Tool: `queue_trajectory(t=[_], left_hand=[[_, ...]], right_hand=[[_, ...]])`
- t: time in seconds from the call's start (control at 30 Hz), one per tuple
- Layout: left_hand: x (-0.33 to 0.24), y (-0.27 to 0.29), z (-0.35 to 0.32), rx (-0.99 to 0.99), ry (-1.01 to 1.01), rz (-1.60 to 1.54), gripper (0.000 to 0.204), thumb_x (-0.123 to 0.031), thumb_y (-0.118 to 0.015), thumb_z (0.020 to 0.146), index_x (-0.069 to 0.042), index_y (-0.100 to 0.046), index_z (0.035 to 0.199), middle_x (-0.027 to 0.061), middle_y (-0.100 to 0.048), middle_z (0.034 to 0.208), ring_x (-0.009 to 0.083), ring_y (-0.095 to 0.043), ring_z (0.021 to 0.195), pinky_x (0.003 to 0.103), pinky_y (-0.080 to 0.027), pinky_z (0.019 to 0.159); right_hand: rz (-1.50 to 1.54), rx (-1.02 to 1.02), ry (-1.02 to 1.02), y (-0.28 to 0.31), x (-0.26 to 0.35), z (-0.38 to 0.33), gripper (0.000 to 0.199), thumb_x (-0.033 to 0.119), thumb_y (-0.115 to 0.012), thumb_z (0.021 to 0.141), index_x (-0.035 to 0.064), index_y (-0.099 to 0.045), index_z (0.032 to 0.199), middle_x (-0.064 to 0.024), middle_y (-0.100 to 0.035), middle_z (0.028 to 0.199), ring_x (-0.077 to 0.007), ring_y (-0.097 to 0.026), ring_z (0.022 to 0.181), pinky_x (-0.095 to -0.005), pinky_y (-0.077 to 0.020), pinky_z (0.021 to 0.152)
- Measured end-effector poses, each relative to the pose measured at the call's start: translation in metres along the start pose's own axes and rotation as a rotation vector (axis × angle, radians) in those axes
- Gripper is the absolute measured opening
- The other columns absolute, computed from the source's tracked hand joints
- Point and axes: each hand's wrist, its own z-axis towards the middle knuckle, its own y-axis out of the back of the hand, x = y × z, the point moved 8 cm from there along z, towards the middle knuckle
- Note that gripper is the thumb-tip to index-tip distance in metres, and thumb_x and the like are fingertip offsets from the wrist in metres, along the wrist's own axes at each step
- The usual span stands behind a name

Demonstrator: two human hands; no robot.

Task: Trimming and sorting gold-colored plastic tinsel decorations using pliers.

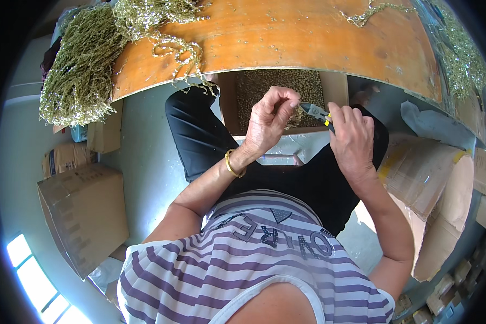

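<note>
My right hand [352, 132] is closed round the handles of a pair of pliers [314, 112] with grey jaws and a bit of yellow on the grips. The jaws point left and their tips come up to the fingertips of my left hand [270, 120]. Thumb and forefinger of the left hand are pinched together; whatever sits between them is too small to make out. Below both hands a cardboard box [337, 89] stands between my knees, filled with many small gold-brown bits [254, 89].
An orange-brown wooden table [302, 35] spans the far side. Glittering gold-green strands lie in a bundle [83, 65] at its left, with a loose strand [370, 13] and another pile [461, 59] rightward. Cardboard boxes stand left [86, 210] and right [421, 173].
</note>
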Motion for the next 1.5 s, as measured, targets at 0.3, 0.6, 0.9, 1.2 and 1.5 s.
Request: queue_trajectory(t=[0.3,0.6,0.9,1.2,1.5], left_hand=[[0.023,0.0,0.002,-0.174,0.206,-0.428,0.007,-0.004,-0.053,0.085,-0.008,-0.054,0.091,-0.0051,-0.051,0.073,0.0003,-0.04,0.06,0.014,-0.034,0.053],[0.034,-0.009,0.003,-0.11,0.326,-0.682,0.008,-0.005,-0.053,0.085,-0.005,-0.054,0.094,-0.0029,-0.054,0.075,0.0021,-0.048,0.065,0.016,-0.041,0.059],[0.03,-0.01,0.005,0.23,0.478,-0.401,0.014,-0.005,-0.055,0.084,-0.002,-0.055,0.097,0.0011,-0.058,0.084,0.0085,-0.056,0.076,0.022,-0.046,0.073],[0.03,-0.015,-0.003,0.337,0.487,-0.418,0.011,-0.003,-0.058,0.081,-0.003,-0.057,0.092,-0.0008,-0.056,0.084,0.0058,-0.05,0.079,0.021,-0.042,0.073],[0.022,-0.013,0.002,0.337,0.364,-0.319,0.009,0.001,-0.056,0.082,-0.002,-0.057,0.09,-0.0012,-0.055,0.083,0.0057,-0.05,0.08,0.02,-0.041,0.075]], right_hand=[[0.549,-0.089,-0.262,-0.023,0.003,-0.009,0.025,0.007,-0.062,0.073,0.0028,-0.055,0.096,-0.0126,-0.059,0.087,-0.0274,-0.057,0.078,-0.0353,-0.0432,0.067],[1.398,0.297,-0.639,-0.074,0.013,-0.028,0.019,0.012,-0.059,0.081,-0.0009,-0.055,0.094,-0.0094,-0.058,0.069,-0.0097,-0.052,0.062,-0.0262,-0.0436,0.059],[0.492,-0.114,-0.328,-0.022,-0.011,-0.018,0.025,0.011,-0.064,0.074,0.0053,-0.056,0.097,-0.0102,-0.059,0.086,-0.0266,-0.057,0.075,-0.0342,-0.0441,0.066],[1.24,-0.164,-0.391,-0.023,-0.024,0.0,0.022,0.006,-0.06,0.079,0.0023,-0.056,0.1,-0.0015,-0.058,0.084,-0.0077,-0.053,0.079,-0.0226,-0.0425,0.075],[1.336,-0.144,-0.344,-0.032,-0.017,0.003,0.02,0.004,-0.061,0.078,0.0043,-0.054,0.097,0.0002,-0.056,0.082,-0.0061,-0.051,0.075,-0.0211,-0.042,0.071]])
